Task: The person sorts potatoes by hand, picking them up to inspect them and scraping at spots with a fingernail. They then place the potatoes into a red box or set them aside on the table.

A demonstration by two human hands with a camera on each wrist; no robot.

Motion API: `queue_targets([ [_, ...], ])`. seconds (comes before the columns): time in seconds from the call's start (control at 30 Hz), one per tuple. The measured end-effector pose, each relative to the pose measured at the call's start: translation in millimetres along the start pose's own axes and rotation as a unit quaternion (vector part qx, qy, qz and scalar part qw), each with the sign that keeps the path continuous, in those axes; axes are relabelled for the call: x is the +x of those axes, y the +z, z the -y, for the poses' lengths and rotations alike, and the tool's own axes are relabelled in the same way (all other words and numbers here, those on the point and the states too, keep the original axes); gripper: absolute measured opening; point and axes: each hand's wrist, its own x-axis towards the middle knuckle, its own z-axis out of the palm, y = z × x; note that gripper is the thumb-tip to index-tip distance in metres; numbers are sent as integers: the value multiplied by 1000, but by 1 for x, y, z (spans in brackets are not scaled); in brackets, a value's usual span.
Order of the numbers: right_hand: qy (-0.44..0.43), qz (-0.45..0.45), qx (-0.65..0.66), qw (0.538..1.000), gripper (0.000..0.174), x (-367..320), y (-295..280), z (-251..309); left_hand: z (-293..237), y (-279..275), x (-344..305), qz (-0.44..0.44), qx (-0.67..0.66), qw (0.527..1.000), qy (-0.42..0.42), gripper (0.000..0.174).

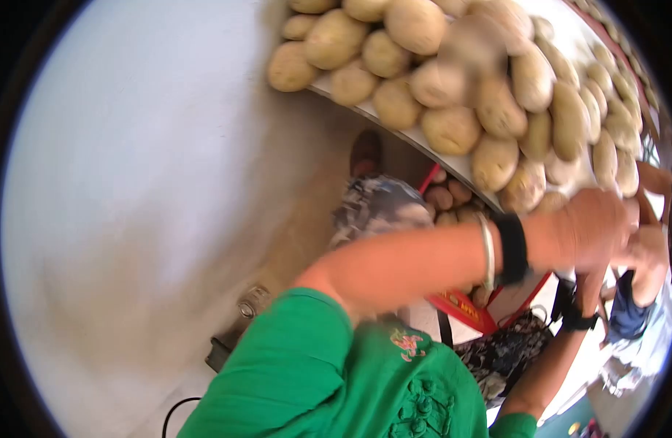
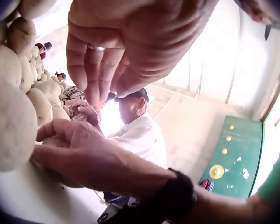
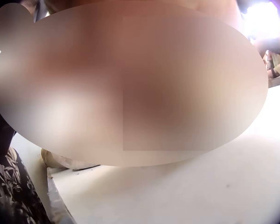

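Observation:
My left hand [image 1: 593,226] hovers over the near right edge of a table piled with potatoes [image 1: 452,130]. In the left wrist view its fingers hang down, loosely bent, a ring on one of them, and nothing shows between them. Below it, my right hand [image 2: 81,147], a black band at its wrist, curls its fingers round a potato [image 2: 67,181] at the edge of the pile. In the head view the left hand mostly hides the right. A large blurred patch covers most of the right wrist view, including that hand.
White tabletop [image 3: 191,191] shows in front of the pile. Under the table, a red box [image 1: 463,310] stands by my legs, with more potatoes [image 1: 439,197] close by. Across the table's end sits a person in a white shirt [image 2: 144,140]. A green panel [image 2: 238,154] is farther off.

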Motion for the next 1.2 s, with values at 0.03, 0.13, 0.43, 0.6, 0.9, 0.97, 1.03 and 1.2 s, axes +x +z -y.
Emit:
queue_targets([
  [0.03,16,-5,6,1000,34,-23,-1,-12,16,-1,3,-51,44,997,29,17],
  [0.13,200,15,108,974,39,-8,-28,37,40,-71,-7,-74,-421,883,-193,20],
  [0.43,295,-27,687,664,56,-29,-40,-5,115,-138,-63,-4,-591,775,-225,45],
  [0.6,269,-99,844,454,54,-39,-47,-35,116,-133,-73,-11,-587,773,-241,48],
  [0.9,195,-59,762,614,43,-41,-43,-33,123,-119,-71,7,-568,802,-185,48],
  [0.97,163,-27,846,507,30,-39,-40,-16,117,-109,-75,33,-452,876,-164,53],
  [1.03,193,-52,838,508,31,-42,-38,-16,85,-92,-73,12,-438,876,-200,25],
  [1.2,176,-72,877,442,42,-52,-34,-40,44,-34,-97,105,-235,964,-67,24],
])
